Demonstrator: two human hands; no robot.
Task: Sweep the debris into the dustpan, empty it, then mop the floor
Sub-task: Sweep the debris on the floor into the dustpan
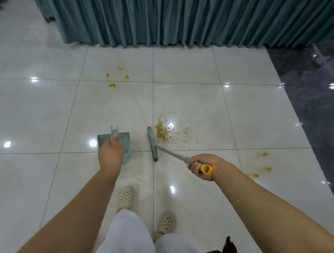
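A teal dustpan point(123, 141) stands on the white tiled floor. My left hand point(110, 154) grips the top of its upright handle point(114, 131). My right hand point(203, 166) grips the broom's metal pole point(171, 153) near its yellow end cap point(206, 169). The broom's flat teal head point(152, 144) rests on the floor to the right of the dustpan. A pile of crumbly green-brown debris point(163, 131) lies just right of the broom head, with crumbs scattered further right.
Orange stains point(112, 85) mark the tiles ahead, and more orange stains point(258, 170) lie at the right. A pleated teal curtain point(177, 18) hangs along the far side. Dark glossy flooring point(312, 83) borders the right. My feet in cream clogs point(125, 197) stand below.
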